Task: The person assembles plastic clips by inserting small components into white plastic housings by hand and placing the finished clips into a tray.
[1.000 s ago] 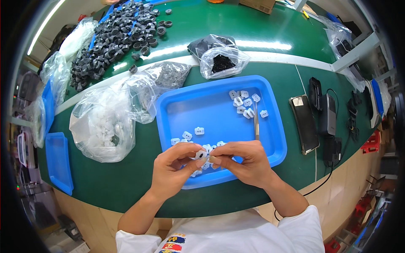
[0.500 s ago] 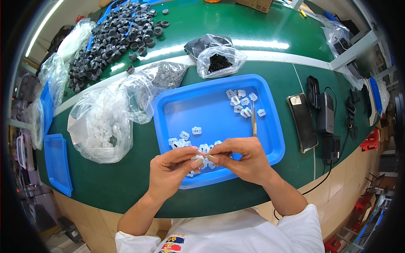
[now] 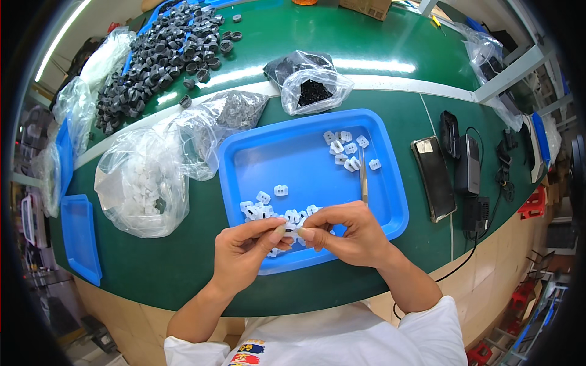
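Over the near edge of the blue tray [image 3: 268, 161], my left hand [image 3: 238, 253] pinches a small white plastic piece [image 3: 290, 229] between thumb and forefinger. My right hand [image 3: 354, 238] meets it from the other side, thumb and forefinger closed at the same piece. The fingertips partly cover it, and a dark slot shows in its face. Beneath and around the fingers lie several similar white pieces [image 3: 259, 211]. Another loose group of white pieces [image 3: 337, 147] is in the tray's far right corner. Tweezers [image 3: 364, 183] lie beside that group, pointing away from me.
Left of the tray rest a clear bag of white pieces [image 3: 143, 189] and a bag of translucent parts [image 3: 241, 113]. Behind it stands a bag of black bits [image 3: 314, 91]. Dark grey caps [image 3: 165, 61] are heaped at far left. A phone-like black slab [image 3: 434, 180] and black adapter [image 3: 476, 213] lie right.
Both hands stay nearly in place at the tray's near edge. My right fingers have shifted slightly, and the pinched piece shows more plainly between the fingertips. The whole view has moved a little.
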`<state>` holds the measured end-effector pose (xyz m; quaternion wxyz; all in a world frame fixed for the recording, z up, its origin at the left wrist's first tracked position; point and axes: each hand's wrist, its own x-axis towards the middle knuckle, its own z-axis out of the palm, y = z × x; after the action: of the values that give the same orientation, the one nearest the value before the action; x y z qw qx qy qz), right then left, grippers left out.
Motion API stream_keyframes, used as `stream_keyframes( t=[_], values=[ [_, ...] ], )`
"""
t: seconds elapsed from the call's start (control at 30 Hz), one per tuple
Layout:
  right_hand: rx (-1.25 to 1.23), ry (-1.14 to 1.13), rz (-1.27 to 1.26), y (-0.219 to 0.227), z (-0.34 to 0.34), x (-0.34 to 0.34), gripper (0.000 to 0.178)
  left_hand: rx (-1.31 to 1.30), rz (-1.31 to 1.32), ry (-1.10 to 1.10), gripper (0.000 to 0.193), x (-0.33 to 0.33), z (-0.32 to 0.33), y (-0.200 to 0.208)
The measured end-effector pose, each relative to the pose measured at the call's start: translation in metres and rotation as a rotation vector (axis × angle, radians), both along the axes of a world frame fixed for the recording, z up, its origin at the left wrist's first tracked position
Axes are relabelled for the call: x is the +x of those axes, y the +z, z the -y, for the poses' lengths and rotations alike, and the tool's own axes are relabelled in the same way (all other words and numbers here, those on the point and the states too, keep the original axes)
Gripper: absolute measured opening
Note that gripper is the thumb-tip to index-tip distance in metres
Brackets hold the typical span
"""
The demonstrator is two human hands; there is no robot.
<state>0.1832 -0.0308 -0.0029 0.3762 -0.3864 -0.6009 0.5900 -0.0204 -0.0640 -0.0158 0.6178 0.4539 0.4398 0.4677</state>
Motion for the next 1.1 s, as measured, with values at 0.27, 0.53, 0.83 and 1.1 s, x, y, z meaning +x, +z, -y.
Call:
stream_keyframes(
  t=[0.27,0.53,0.83,1.1],
  values=[
    [-0.082,0.106,-0.018,0.0001,-0.0012,0.0036,0.015,0.003,-0.004,-0.025,0.019,-0.0008,0.0004,0.0014],
    [-0.237,0.086,-0.089,-0.0007,0.0015,0.0020,0.016,-0.030,0.002,-0.029,0.019,0.0006,0.0021,0.0023],
    [-0.164,0.074,-0.036,-0.0046,0.0008,0.0014,0.016,-0.043,0.023,-0.035,0.018,0.0026,0.0016,-0.0002],
    [-0.142,0.069,0.032,-0.0048,-0.0006,0.0006,0.016,-0.022,-0.014,0.016,0.019,0.0056,0.0011,0.0000]
  ],
)
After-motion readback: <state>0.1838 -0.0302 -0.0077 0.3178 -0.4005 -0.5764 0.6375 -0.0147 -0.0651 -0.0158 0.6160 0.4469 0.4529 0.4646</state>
